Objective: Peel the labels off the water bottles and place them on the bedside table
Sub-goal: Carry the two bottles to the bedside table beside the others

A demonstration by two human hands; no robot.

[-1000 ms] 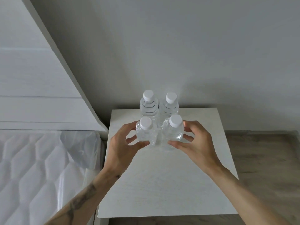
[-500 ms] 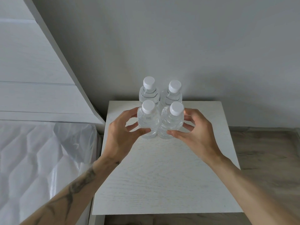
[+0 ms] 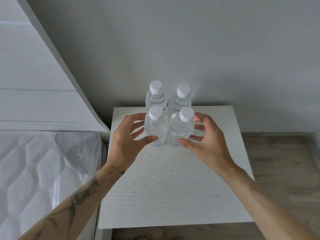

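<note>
Two clear water bottles with white caps stand at the back of the white bedside table (image 3: 173, 196), the back-left bottle (image 3: 155, 99) and back-right bottle (image 3: 181, 101) close to the wall. Two more stand right in front, touching them. My left hand (image 3: 128, 144) wraps the front-left bottle (image 3: 155, 130), thumb on its near side and fingers on its left. My right hand (image 3: 206, 142) holds the front-right bottle (image 3: 181, 130) the same way from the right. No label shows on any bottle.
A grey wall rises directly behind the table. A white headboard (image 3: 34, 101) and a plastic-wrapped mattress (image 3: 43, 170) lie to the left. Wooden floor (image 3: 285, 161) shows to the right of the table.
My hands have stayed on the two front bottles, which sit pressed against the back pair. The view has shifted, so the table appears lower in frame.
</note>
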